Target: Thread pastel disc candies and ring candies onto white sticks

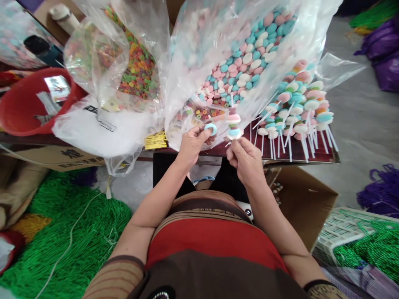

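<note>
My left hand (195, 140) pinches a round light-blue marshmallow (210, 129) between thumb and fingers. Just to its right, my right hand (245, 157) is closed on the lower end of a candy skewer (233, 120), held upright. Pink, blue and white marshmallows are threaded on it with darker candy rings between them, and the white stick's tip shows at the top. Behind both hands lies an open clear bag of pink, blue and white marshmallows (240, 68). Small colourful candy rings (202, 113) lie at the bag's near edge.
Finished-looking candy skewers (293, 112) are piled at the table's right end. On the left are a bag of candy rings (137, 70), a red basin (18, 104) with white sticks, and yellow ties (156, 140). A cardboard box (305, 203) stands below right.
</note>
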The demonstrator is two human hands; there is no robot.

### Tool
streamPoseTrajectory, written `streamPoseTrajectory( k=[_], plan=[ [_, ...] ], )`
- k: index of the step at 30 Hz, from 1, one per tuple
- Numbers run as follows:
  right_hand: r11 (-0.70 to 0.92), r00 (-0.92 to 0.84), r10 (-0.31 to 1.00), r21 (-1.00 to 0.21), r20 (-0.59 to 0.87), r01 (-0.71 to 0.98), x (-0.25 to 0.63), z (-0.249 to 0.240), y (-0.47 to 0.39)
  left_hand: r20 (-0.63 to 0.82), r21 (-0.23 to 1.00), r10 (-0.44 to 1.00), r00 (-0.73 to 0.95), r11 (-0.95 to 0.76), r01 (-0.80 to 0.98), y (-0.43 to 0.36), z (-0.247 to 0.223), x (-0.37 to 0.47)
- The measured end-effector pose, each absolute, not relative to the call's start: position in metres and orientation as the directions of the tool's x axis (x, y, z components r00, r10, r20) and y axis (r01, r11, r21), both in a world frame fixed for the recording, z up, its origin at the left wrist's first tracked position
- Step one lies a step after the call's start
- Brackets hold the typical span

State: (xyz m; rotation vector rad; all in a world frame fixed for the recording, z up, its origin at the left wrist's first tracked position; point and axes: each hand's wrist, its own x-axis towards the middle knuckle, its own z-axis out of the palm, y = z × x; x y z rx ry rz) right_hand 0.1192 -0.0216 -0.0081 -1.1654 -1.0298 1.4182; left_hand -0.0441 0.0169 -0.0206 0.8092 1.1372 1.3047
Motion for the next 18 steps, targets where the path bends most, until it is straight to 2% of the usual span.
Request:
streamPoseTrajectory(
  k=[5, 9, 14, 18],
  plan=[
    [-0.135, -0.189, 0.97, -0.985, -0.154, 0.109, 0.135, -0.006, -0.053, -0.201, 0.869, 0.979, -0.029, 0.164, -0.468, 0.023, -0.02, -0.05],
    [-0.106, -0.193, 0.97, -0.972, -0.148, 0.211, 0.139, -0.008, -0.061, -0.235, 0.844, 0.972, -0.01, 0.199, -0.499, 0.023, -0.019, -0.048],
    [-0.083, -0.149, 0.981, -0.961, -0.126, 0.266, 0.141, -0.015, -0.061, -0.168, 0.878, 0.985, -0.035, 0.133, -0.46, 0.023, -0.021, -0.046],
    [-0.123, -0.141, 0.976, -0.956, -0.164, 0.266, 0.143, -0.012, -0.063, -0.02, 0.97, 0.992, -0.123, -0.01, -0.244, 0.02, -0.025, -0.049]
  ],
)
